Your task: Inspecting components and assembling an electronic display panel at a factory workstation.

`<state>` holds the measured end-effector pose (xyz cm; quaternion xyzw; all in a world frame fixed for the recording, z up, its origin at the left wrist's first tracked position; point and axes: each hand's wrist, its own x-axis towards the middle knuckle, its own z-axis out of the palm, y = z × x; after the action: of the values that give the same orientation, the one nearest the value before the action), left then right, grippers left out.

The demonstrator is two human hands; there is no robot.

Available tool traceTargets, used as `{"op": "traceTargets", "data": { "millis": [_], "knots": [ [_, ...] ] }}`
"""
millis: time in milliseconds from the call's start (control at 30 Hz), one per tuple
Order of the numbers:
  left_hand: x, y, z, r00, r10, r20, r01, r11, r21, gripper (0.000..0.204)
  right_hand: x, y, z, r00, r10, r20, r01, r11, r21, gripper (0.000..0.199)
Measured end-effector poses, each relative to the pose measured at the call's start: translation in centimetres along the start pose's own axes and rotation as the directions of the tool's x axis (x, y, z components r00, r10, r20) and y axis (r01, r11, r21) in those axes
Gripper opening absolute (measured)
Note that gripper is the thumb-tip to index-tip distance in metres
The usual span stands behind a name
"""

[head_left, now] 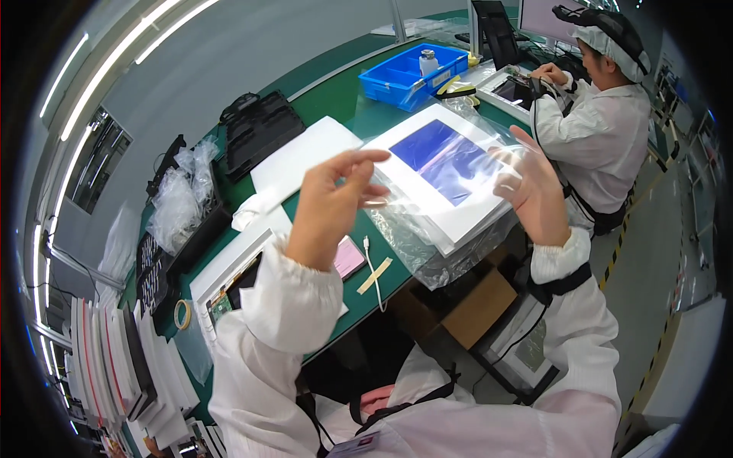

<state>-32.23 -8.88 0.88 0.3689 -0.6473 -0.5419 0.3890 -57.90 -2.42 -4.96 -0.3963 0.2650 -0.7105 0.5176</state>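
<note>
My left hand (334,200) is raised at the left side of a white panel (416,195), its fingers pinched on what looks like a clear plastic film (372,120). At the panel's right, my right hand (538,195) is up with bent fingers. Glare crosses those fingers, and the film seems to run between both hands; its edges are hard to make out. A shiny blue rectangle (439,156) shows in the panel's face. Under the panel lies a crumpled clear bag (427,263), reaching over the front edge of the table.
Near my left arm lie a white cable (372,267), a pink pad (349,257), a tape roll (182,314) and an opened device (229,294). A blue bin (393,90) and black case (263,133) stand behind. A co-worker (603,126) works at right. A cardboard box (479,309) sits below.
</note>
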Motion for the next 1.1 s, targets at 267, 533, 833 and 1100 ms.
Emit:
{"op": "traceTargets", "data": {
  "millis": [267, 533, 833, 1100],
  "knots": [
    [9.3, -0.6, 0.6, 0.989, -0.106, 0.105, 0.082, 0.974, 0.212, 0.02, 6.5, -1.5, -4.1, 0.953, 0.175, -0.249, -0.226, 0.955, -0.193, 0.057],
    [17.4, -0.7, -0.2, 0.998, 0.015, 0.065, -0.039, 0.922, 0.384, 0.021, 9.0, -0.4, -6.7, 0.919, 0.089, -0.385, -0.266, 0.859, -0.437, 0.03],
    [23.1, -9.1, -1.5, 0.975, -0.198, 0.101, 0.123, 0.86, 0.496, 0.018, 6.1, 1.2, -7.1, 0.898, -0.001, -0.441, -0.298, 0.734, -0.61, 0.018],
    [25.0, -14.4, -0.9, 0.982, -0.131, 0.137, 0.023, 0.8, 0.6, 0.012, 5.5, 3.8, -8.4, 0.865, 0.011, -0.502, -0.386, 0.654, -0.651, 0.018]
  ]
}}
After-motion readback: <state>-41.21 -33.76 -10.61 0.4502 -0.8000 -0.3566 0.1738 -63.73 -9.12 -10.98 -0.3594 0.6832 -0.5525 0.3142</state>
